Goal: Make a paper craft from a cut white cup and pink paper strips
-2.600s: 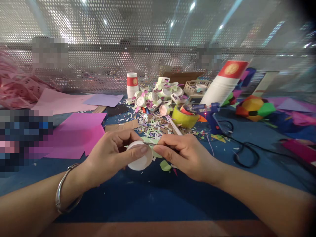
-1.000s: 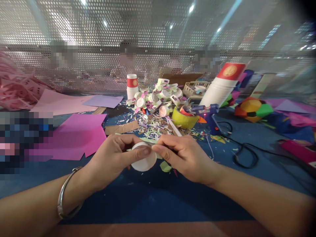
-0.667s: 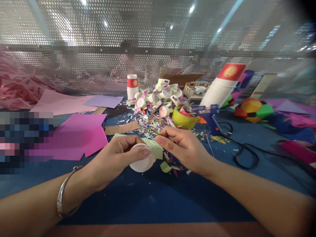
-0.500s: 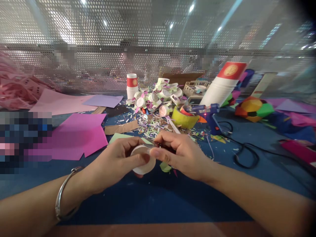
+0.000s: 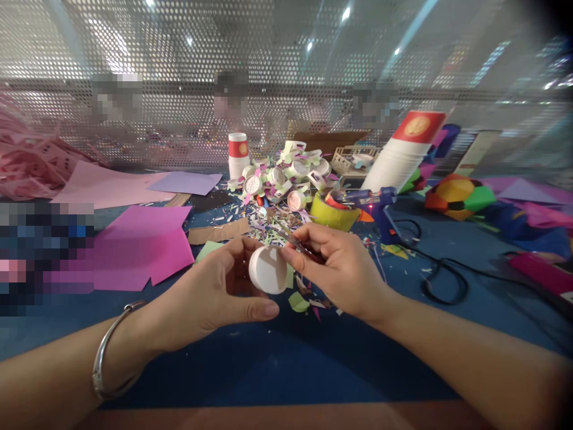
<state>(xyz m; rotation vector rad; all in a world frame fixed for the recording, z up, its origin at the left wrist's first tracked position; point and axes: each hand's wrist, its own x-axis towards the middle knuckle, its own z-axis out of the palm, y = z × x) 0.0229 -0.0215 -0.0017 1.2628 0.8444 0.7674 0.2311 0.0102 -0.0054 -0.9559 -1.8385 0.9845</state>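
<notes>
In the middle of the head view is a short white paper cup bottom (image 5: 270, 270), its round flat face toward me. My left hand (image 5: 219, 286) is spread around its left side. The thumb stands away from the cup bottom below, and the fingers reach behind it, where contact is hidden. My right hand (image 5: 333, 269) is closed on small scissors (image 5: 298, 240) with dark handles, the metal blades pointing up and left. Its thumb tip touches the right rim of the cup bottom. Green paper scraps (image 5: 298, 302) lie on the table below.
Behind my hands rise a heap of white cup pieces (image 5: 286, 173) and paper shreds. A glue gun (image 5: 380, 209) with a black cable, a yellow tape roll (image 5: 333, 216) and stacked paper cups (image 5: 398, 158) stand right. Pink paper (image 5: 138, 245) lies left. A perforated screen (image 5: 179, 119) closes the back.
The left thumb has come off the cup bottom's face and dropped below it. The cup bottom has tilted up and moved slightly right. The scissors have risen with the right hand.
</notes>
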